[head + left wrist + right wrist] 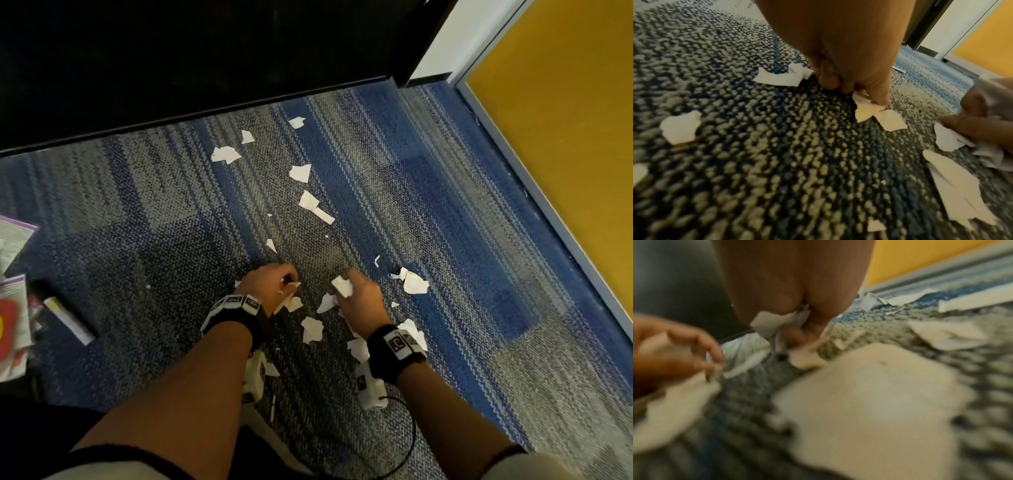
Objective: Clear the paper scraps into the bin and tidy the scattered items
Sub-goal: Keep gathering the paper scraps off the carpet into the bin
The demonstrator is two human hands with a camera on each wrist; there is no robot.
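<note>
Paper scraps (310,200) on carpet (164,212), left hand (275,282) pinching one, right hand (359,294) clutching several

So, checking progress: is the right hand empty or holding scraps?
Holding. The right hand has its fingers curled round white paper scraps; the right wrist view shows them bunched in its grip.

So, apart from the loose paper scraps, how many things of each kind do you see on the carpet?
Hands holding scraps: 2 (left hand, right hand)
Printed leaflets: 2
White marker-like tube: 1
Total: 5
</note>
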